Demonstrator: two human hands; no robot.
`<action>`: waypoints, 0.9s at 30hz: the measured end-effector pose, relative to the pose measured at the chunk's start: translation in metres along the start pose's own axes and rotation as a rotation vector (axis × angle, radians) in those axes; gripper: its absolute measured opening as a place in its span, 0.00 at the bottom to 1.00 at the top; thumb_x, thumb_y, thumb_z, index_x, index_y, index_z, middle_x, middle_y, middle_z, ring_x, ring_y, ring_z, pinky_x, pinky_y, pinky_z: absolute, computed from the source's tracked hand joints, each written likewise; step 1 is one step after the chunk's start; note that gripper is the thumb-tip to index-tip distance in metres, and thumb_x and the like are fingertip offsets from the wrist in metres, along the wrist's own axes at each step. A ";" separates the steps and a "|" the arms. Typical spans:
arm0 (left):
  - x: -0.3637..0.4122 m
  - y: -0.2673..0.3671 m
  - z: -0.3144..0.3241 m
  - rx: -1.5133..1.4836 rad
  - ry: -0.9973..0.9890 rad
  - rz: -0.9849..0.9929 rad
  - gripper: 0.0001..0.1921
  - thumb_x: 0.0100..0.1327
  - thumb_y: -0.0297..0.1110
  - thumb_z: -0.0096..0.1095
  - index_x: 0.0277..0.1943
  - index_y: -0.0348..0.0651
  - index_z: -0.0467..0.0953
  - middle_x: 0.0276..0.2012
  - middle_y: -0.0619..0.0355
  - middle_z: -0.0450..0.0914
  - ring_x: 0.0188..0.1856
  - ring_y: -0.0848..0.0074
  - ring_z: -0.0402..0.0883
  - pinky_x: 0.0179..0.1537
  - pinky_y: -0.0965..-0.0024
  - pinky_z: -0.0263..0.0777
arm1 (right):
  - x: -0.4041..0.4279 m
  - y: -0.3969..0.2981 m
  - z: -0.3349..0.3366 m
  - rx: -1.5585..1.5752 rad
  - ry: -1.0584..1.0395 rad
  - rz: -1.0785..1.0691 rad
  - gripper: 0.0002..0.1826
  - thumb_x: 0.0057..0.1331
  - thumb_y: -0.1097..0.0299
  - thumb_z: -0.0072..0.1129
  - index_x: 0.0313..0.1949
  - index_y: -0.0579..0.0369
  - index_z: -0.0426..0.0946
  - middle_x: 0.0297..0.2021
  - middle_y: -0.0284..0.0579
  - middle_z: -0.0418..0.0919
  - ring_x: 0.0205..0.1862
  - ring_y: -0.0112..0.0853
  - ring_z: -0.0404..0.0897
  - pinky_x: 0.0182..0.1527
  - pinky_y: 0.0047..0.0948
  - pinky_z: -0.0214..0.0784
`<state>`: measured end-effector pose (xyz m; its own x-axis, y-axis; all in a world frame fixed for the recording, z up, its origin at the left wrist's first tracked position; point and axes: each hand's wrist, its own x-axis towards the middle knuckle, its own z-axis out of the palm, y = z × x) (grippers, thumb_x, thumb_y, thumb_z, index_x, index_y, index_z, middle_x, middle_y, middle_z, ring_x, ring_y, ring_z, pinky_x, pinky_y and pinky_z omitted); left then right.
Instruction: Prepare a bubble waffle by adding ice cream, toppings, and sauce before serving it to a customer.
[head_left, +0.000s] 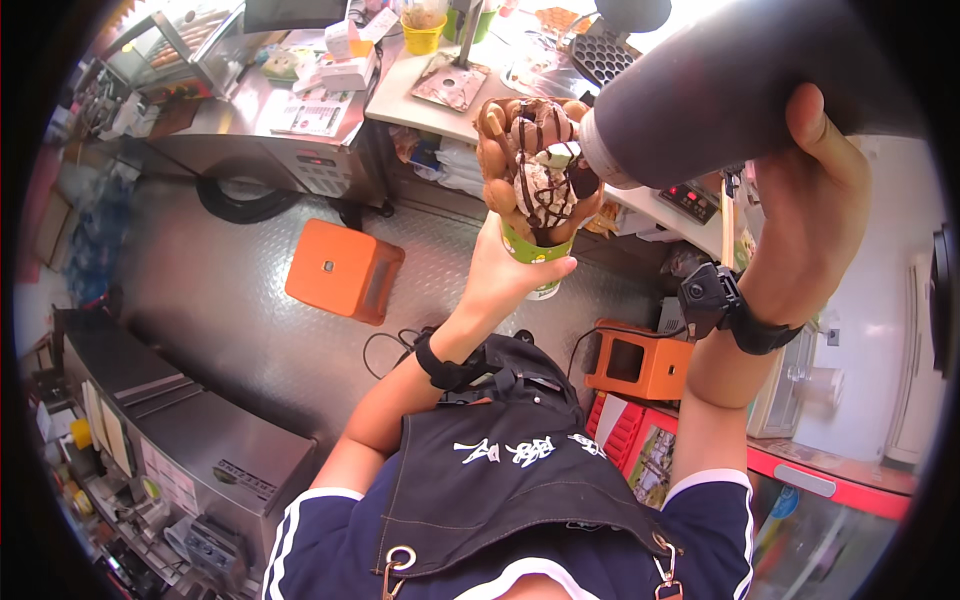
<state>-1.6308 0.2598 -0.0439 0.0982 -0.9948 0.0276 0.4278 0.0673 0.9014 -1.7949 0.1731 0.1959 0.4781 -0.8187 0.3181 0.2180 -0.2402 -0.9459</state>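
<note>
A green paper cup is held up before me, with my left hand closed around it. In it stands a bubble waffle wrapped about scoops of ice cream, striped with dark brown sauce; a rolled wafer and a dark round cookie show among them. My right hand grips a large dark squeeze bottle, tilted over the cup. The bottle's pale collar is right beside the waffle's right edge; its tip is hidden. Both wrists wear black straps, and a small camera sits on the right one.
Ahead is a white counter with a metal stand, a yellow cup and a bubble waffle iron. An orange stool stands on the metal floor, another near my right side. A steel cabinet is at lower left.
</note>
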 end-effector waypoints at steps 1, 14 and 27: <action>0.002 0.000 0.001 0.013 -0.013 0.012 0.39 0.43 0.25 0.77 0.59 0.34 0.62 0.52 0.54 0.74 0.56 0.71 0.74 0.59 0.67 0.65 | 0.000 0.005 -0.001 -0.002 0.005 -0.004 0.10 0.67 0.72 0.59 0.44 0.67 0.78 0.43 0.40 0.80 0.43 0.23 0.75 0.49 0.24 0.68; 0.001 0.007 0.012 0.048 -0.050 0.006 0.40 0.43 0.24 0.76 0.60 0.34 0.61 0.52 0.55 0.73 0.56 0.72 0.73 0.59 0.68 0.66 | 0.006 0.002 0.067 -0.162 -0.127 -0.273 0.25 0.56 0.62 0.67 0.49 0.65 0.74 0.42 0.49 0.80 0.43 0.37 0.79 0.50 0.33 0.68; -0.013 0.011 0.009 0.121 -0.161 0.019 0.32 0.43 0.28 0.76 0.54 0.36 0.70 0.47 0.58 0.76 0.48 0.77 0.76 0.50 0.70 0.70 | 0.038 -0.002 0.032 0.008 -0.008 -0.243 0.20 0.59 0.67 0.67 0.47 0.65 0.75 0.38 0.46 0.80 0.42 0.35 0.78 0.50 0.32 0.68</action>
<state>-1.6356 0.2728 -0.0301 -0.0438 -0.9935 0.1053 0.3156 0.0862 0.9450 -1.7498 0.1594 0.2119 0.4174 -0.7331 0.5370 0.3340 -0.4258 -0.8409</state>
